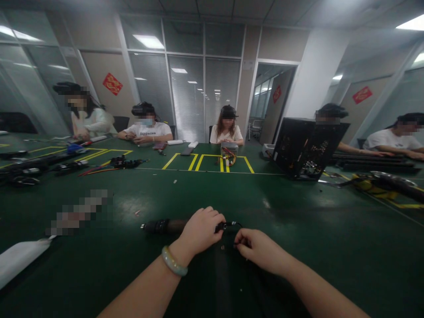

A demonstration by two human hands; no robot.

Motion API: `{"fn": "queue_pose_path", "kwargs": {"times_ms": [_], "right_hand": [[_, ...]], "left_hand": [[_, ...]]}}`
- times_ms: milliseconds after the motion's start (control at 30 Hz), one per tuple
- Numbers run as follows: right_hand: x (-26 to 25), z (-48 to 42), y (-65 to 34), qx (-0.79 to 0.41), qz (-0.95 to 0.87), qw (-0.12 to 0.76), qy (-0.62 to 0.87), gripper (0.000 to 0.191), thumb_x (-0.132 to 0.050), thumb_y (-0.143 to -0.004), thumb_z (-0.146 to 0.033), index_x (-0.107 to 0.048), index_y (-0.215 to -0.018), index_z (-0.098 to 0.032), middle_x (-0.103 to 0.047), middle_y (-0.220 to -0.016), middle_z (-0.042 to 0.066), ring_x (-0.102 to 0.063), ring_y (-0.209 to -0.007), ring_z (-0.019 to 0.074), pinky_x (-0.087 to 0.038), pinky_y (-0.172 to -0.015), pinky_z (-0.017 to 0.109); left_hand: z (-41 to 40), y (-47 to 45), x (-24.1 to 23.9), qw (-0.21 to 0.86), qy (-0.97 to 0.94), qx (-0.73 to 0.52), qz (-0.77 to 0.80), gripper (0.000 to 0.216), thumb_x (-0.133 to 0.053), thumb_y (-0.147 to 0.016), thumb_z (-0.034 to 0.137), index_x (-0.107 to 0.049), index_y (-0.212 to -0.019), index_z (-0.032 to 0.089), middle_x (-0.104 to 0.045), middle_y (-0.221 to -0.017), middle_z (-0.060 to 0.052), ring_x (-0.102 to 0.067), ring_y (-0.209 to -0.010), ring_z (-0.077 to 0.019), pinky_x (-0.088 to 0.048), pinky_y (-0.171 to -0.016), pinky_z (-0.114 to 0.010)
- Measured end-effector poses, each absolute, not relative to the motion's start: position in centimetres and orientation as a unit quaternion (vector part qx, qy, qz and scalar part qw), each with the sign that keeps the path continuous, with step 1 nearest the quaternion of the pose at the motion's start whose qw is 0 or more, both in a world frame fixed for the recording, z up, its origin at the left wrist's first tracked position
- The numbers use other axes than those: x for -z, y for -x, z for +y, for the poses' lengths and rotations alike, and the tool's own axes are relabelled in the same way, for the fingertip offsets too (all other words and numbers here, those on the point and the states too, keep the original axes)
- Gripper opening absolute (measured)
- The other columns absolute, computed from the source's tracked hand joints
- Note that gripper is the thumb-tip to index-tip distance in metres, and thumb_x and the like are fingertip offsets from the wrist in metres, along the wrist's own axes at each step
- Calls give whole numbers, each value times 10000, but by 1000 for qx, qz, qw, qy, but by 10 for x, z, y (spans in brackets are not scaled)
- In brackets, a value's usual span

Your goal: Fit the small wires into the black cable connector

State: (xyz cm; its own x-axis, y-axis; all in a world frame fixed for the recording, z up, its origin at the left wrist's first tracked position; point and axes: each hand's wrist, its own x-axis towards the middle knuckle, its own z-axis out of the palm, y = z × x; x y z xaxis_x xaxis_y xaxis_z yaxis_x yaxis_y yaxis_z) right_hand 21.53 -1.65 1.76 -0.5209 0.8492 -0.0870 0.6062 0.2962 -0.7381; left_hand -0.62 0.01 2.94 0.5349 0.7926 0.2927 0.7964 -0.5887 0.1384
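Two hands: both mine, low at the near edge of the green table [298,221].
Left hand [202,229]: closed over a dark cylindrical part [162,226].
Right hand [256,247]: pinched its thin black cable [232,225].
Writing: red wall signs [112,84], characters unreadable.

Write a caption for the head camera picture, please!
Left hand grips a black cable bundle while right hand pinches its end on a green table.
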Motion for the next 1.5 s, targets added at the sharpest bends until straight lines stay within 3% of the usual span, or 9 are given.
{"fn": "queue_pose_path", "kwargs": {"times_ms": [133, 300, 433, 700, 933, 1500], "right_hand": [[-15, -13, -211, -386, -761, 208, 478, 177, -615, -877, -357, -648, -851, -185, -666, -788, -3, -592, -693, 149, -392, -571, 213], [-15, -8, -208, -466, -699, 279, 464, 176, -580, -908, -340, -640, -924, -175, -688, -821, 7, -626, -758, 156, -451, -670, 226], [-10, -6, -209, -445, -688, 309, 483, 178, -599, -894, -348, -639, -875, -176, -672, -759, -7, -621, -720, 149, -440, -659, 222], [1, -4, -213, -297, -753, 259, 527, 49, -608, -849, -242, -623, -814, -212, -626, -682, -45, -573, -610, 122, -362, -542, 201], [-4, -8, -204, -200, -797, 234, 520, 58, -611, -818, -183, -601, -776, -222, -605, -666, -57, -544, -611, 115, -332, -569, 208], [6, -3, -207, -305, -770, 260, 497, 27, -601, -834, -197, -620, -815, -204, -606, -678, -40, -549, -604, 114, -335, -526, 190]], "left_hand": [[-2, -1, -27, -1, 872, 151, -466, 106, -612, -842, 183, -593, -942, 214, -624, -951, -11, -545, -935, -209, -411, -813, -346], [-3, -5, -22, -34, 858, 158, -487, 72, -593, -865, 189, -565, -930, 202, -603, -923, -22, -548, -915, -199, -430, -772, -308], [-5, -3, -22, -49, 859, 163, -482, 75, -605, -858, 193, -557, -915, 199, -590, -900, -18, -551, -897, -195, -432, -764, -303], [-6, -2, -25, -49, 870, 161, -463, 66, -603, -875, 229, -558, -917, 205, -586, -886, -8, -554, -882, -192, -425, -735, -298], [-6, 0, -25, -65, 880, 177, -435, 61, -567, -908, 229, -566, -969, 226, -605, -920, -5, -559, -894, -192, -423, -755, -297], [-6, 4, -22, -99, 877, 176, -437, 54, -587, -910, 226, -589, -963, 218, -612, -921, -11, -564, -898, -193, -430, -788, -304]]}}
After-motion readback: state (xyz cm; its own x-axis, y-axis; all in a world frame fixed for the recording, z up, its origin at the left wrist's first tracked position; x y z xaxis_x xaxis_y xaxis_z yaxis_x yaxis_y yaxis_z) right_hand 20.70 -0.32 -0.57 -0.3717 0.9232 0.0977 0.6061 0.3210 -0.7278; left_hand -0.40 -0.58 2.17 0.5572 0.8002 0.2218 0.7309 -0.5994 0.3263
